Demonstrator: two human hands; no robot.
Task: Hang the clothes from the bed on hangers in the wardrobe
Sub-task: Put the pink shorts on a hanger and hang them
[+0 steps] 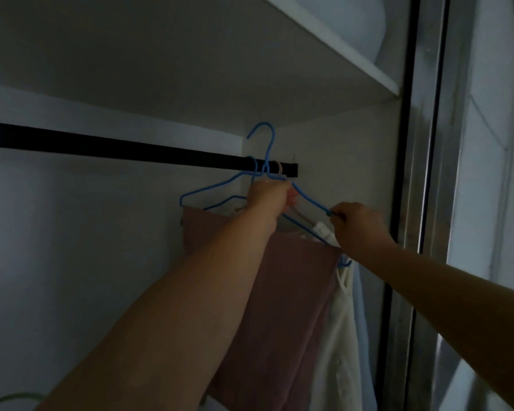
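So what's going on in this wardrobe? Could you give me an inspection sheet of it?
Surface: black rail under a white shelf; nothing seen of the bed.
Job's things: blue hanger, hook raised above the rail, off it; more hangers on the rail at its right end; pink garment and white garment hanging.
Clutter: pale bundle on the shelf; green curved thing at bottom left, unclear.
Hands: left hand grips the hanger's neck; right hand pinches its right end.
Cables: nothing seen.
Surroundings: metal door frame on the right; dim light.

Two bare forearms, left hand and right hand, with no sleeves, rings or watch showing.
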